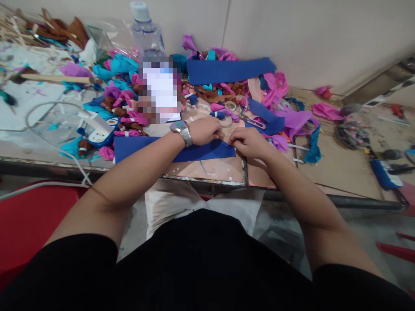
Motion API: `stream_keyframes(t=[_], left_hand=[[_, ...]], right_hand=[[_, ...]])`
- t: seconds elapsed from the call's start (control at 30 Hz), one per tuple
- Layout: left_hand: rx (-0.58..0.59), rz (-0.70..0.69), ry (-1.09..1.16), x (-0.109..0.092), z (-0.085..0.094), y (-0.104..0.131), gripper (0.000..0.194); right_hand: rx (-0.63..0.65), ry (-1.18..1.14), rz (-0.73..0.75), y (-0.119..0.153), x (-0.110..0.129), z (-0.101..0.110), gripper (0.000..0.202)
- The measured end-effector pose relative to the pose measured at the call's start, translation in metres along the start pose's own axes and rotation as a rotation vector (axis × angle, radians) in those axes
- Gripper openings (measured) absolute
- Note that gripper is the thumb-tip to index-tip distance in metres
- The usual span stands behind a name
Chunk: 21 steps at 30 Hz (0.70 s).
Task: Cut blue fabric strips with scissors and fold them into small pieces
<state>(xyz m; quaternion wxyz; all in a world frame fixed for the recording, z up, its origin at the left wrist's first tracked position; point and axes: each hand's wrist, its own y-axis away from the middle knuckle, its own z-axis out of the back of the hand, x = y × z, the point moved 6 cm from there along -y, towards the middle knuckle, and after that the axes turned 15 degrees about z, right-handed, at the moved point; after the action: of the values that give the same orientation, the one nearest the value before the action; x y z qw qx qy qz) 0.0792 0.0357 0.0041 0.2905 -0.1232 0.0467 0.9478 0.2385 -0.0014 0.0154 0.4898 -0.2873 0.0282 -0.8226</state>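
A long dark blue strip (207, 152), cloth or crepe paper, lies flat along the table's front edge. My left hand (205, 130), with a metal watch at the wrist, rests over its upper edge, fingers curled in and pinching near the right end. Close beside it, my right hand (249, 142) has thumb and fingers pressed together at the strip's right corner. The fingertips partly hide what they grip there. Just beyond the hands lie pink-handled scissors (254, 122), a roll of tape (230, 106) and a small dark blue bundle (218, 115).
Behind stand a phone (162, 93) with a blurred screen and a clear bottle (147, 36). Crumpled pink, purple and turquoise pieces surround another blue strip (231, 71). Left are a hammer (55, 78) and a white-and-blue device (97, 129) near a cable; right, cardboard (337, 160).
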Motion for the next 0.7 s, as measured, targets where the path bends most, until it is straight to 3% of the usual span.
stream_keyframes(t=[0.13,0.3,0.43,0.7], left_hand=[[-0.004,-0.002,0.003,0.003,-0.002,-0.001,0.016],[-0.057,0.002,0.058,0.004,0.008,0.002,0.018],[-0.077,0.008,0.101,0.003,0.012,0.002,0.019],[-0.048,-0.021,0.224,-0.010,0.015,0.008,0.028]], right_hand=[[-0.034,0.008,0.001,-0.001,-0.001,0.002,0.025],[-0.143,0.054,-0.072,0.001,-0.005,0.008,0.026],[-0.174,-0.107,-0.133,0.003,-0.011,0.003,0.039],[-0.204,-0.172,-0.106,0.002,-0.007,-0.001,0.033]])
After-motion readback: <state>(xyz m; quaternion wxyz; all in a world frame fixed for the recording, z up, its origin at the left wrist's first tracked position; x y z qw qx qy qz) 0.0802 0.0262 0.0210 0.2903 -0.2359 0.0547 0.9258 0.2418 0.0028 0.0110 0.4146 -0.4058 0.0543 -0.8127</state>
